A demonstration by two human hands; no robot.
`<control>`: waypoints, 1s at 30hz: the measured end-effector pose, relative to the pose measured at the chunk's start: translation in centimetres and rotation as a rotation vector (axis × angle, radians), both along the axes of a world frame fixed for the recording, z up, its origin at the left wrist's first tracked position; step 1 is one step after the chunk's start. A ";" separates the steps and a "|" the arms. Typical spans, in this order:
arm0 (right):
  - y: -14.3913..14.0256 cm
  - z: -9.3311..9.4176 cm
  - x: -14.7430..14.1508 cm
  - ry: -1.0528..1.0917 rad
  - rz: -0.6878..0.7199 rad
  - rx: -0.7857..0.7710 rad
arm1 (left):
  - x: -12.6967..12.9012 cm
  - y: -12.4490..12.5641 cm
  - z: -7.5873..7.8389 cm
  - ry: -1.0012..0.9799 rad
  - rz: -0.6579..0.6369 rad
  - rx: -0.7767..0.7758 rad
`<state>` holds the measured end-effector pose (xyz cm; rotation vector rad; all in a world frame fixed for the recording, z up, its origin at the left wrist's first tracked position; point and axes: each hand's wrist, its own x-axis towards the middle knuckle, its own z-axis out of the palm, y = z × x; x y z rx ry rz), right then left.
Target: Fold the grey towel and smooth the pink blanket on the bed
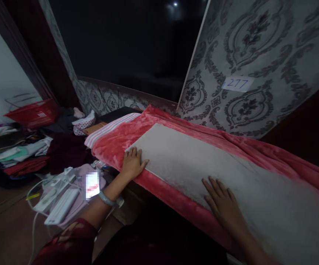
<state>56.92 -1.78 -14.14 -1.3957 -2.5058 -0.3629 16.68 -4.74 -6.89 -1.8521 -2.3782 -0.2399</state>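
A long, flat grey board or sheet (181,154) lies on a pink-red plush blanket (112,143) with a striped border at its left end. My left hand (132,163) rests on the near left corner of the grey piece, its fingers spread out. Farther right, my right hand (222,202) lies on the grey surface with its fingers apart. Neither hand grips anything. What supports the blanket is mostly hidden. The right end of the grey piece runs out of view.
Power strips (62,206) with white cables and a lit phone-like screen (92,185) sit at lower left. Piled clothes (24,154) and a red bag (35,114) are farther left. A large dark television (131,44) hangs on the patterned wall, beside a paper marked 277 (238,83).
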 end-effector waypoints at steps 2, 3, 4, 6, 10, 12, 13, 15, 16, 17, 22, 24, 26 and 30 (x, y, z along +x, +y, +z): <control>-0.1 0.2 -0.1 -0.005 -0.003 -0.006 | -0.9 0.6 1.4 0.004 0.024 -0.009; -0.1 0.3 -0.2 -0.006 -0.006 -0.008 | -1.5 1.1 2.0 -0.001 0.058 -0.012; -0.1 0.4 -0.2 -0.007 -0.009 -0.011 | -2.2 1.6 2.5 -0.023 0.100 -0.020; 0.0 0.4 -0.3 -0.008 -0.015 -0.016 | -3.6 2.5 3.1 -0.105 0.174 -0.057; 0.1 0.3 -0.4 0.000 -0.025 -0.024 | -5.8 4.1 3.3 -0.235 0.244 -0.137; 0.0 0.3 -0.4 0.003 -0.026 -0.030 | -6.3 4.5 3.3 -0.244 0.269 -0.138; 0.0 0.4 -0.4 0.004 -0.025 -0.034 | -6.4 4.6 3.3 -0.247 0.278 -0.135; -0.1 0.4 -0.4 0.005 -0.024 -0.044 | -6.4 4.5 3.1 -0.243 0.293 -0.122; -0.1 0.5 -0.3 0.007 -0.024 -0.049 | -6.3 4.5 3.1 -0.240 0.302 -0.115; -0.1 0.5 -0.4 0.010 -0.025 -0.054 | -6.3 4.4 2.9 -0.236 0.311 -0.110; 0.2 1.1 -1.0 0.021 -0.051 -0.128 | -6.2 4.0 2.8 -0.202 0.300 -0.097; -0.1 2.1 -1.5 0.018 -0.072 -0.187 | -5.3 4.0 3.2 -0.106 0.260 -0.035; -0.5 3.4 -2.3 0.015 -0.098 -0.245 | -3.6 4.5 3.7 0.003 0.146 0.065; -0.7 6.2 -3.0 0.043 -0.103 -0.364 | 1.1 6.0 3.5 0.032 -0.212 0.061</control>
